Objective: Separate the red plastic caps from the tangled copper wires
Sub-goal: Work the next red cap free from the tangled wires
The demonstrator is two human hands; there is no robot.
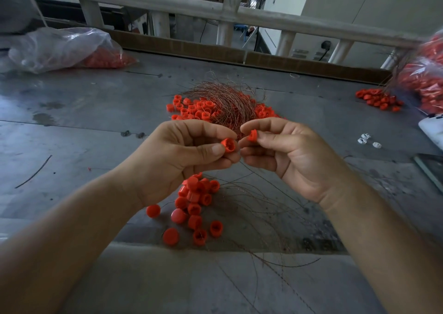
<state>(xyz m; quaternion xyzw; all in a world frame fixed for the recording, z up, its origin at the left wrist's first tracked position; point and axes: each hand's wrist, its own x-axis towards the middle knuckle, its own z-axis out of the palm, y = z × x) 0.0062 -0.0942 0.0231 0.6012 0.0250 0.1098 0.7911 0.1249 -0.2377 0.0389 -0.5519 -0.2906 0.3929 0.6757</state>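
My left hand [177,155] pinches one red cap [228,145] between thumb and fingers, its hollow side facing me. My right hand [287,155] pinches a second red cap [252,135] just beside it; the two caps are nearly touching. Behind the hands lies a tangled bundle of copper wire [227,102] on top of a spread of red caps [191,108]. Below my hands sits a pile of loose red caps [195,205], with thin copper wires [259,213] trailing to the right of it across the grey table [84,126].
A clear plastic bag with red caps [72,50] lies at the back left. Another bag of caps [426,78] stands at the far right, with a small cap pile [378,99] beside it. Small white parts [364,138] lie at the right. A railing [215,9] runs behind the table.
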